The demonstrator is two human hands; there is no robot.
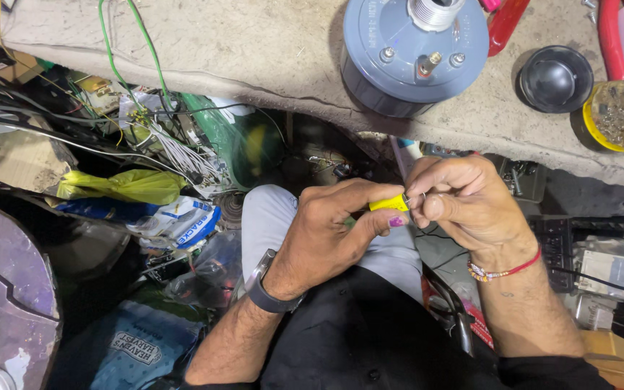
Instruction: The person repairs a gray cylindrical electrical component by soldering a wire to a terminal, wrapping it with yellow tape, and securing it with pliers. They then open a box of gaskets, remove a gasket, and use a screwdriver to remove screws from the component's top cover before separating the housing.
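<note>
The left hand (334, 231) and the right hand (464, 202) meet just below the edge of a worn workbench (254, 50), over the person's lap. Between them sits a small yellow part (390, 204). The left hand grips it between thumb and bent fingers, the thumb pressing up from below. The right hand pinches a thin metal piece (414, 198) at the yellow part's right end, fingers curled tight around it; it looks like a wire or a small ring, but it is too small to tell which. The two hands are touching, or nearly so, at that spot.

A dark watch (265, 289) is on the left wrist, and a red thread and a beaded band (503, 271) on the right one. The person wears a black shirt (370, 339) and grey trousers (272, 217).

On the workbench above the hands stands a round grey speaker driver (399, 50) with a silver threaded neck and small terminals. To its right lie a black round cap (556, 78) and a yellow-rimmed lid (619, 115) holding small bits. A red tube (608, 36) runs along the far right edge. Green wires (128, 43) hang over the bench edge on the left, into a tangle of white wires (182, 152). Below that lie a yellow plastic bag (128, 186) and blue and white packets (175, 220).
</note>
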